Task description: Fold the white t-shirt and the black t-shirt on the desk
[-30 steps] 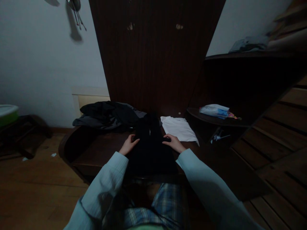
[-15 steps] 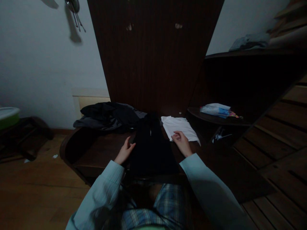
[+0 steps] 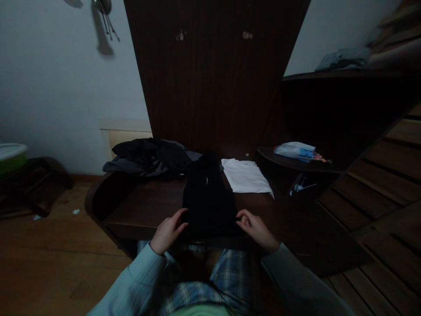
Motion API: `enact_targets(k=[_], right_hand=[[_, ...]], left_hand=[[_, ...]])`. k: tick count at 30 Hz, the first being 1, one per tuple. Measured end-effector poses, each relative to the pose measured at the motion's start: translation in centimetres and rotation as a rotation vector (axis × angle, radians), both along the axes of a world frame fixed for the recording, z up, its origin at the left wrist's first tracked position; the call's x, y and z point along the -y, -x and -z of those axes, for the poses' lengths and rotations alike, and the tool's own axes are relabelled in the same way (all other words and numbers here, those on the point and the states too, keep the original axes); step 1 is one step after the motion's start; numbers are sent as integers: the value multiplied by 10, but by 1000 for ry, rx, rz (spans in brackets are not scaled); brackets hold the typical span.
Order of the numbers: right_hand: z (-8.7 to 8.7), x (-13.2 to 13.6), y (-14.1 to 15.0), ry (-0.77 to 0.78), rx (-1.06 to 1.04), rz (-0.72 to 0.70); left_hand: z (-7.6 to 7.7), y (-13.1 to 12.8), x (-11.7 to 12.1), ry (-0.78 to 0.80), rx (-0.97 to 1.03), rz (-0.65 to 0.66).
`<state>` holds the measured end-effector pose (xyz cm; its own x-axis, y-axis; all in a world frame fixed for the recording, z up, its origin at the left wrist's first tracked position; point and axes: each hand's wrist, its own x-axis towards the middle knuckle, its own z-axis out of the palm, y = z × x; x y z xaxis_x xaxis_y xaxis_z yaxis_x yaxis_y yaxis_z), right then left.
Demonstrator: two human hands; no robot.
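Note:
A folded black garment (image 3: 210, 202) lies lengthwise on the dark wooden bench in front of me; its exact kind is lost in the dark. At its near left edge is my left hand (image 3: 169, 229), thumb and forefinger apart with the cloth's edge by their tips. My right hand (image 3: 256, 228) has its thumb and fingers closed on the near right edge of the same garment. Beyond my right hand, a folded white garment (image 3: 246, 176) rests flat on the bench.
Dark and grey clothes (image 3: 151, 157) are heaped at the bench's (image 3: 138, 210) back left. A tall dark wooden panel (image 3: 213, 87) rises behind. To the right, a plastic packet (image 3: 296, 150) lies on a low rounded shelf (image 3: 272, 159). A green tub (image 3: 13, 160) stands far left.
Both hands have come down and nearer to me, to the near side edges of the black garment. My right hand has left the white garment's front edge.

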<state>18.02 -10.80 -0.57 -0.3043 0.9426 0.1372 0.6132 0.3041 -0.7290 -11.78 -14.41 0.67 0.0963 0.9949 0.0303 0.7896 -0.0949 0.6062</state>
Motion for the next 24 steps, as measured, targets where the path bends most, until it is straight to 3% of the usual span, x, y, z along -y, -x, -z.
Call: enact_targets(k=[3, 5, 8, 11, 17, 24], right_hand=[[-5, -7, -2, 23, 49, -51], [-13, -11, -2, 46, 97, -101], [-30, -13, 0, 52, 234, -165], [-44, -5, 5, 12, 387, -277], [-35, 12, 8, -97, 487, -308], [-38, 11, 5, -190, 435, -383]], left_hand=[[-9, -2, -2, 14, -90, -4], [-16, -6, -1, -62, -95, 28], [-24, -14, 3, -175, -96, 167], [-23, -18, 9, -160, -163, 269], [-11, -15, 13, -101, -267, 243], [-14, -14, 14, -113, -208, 268]])
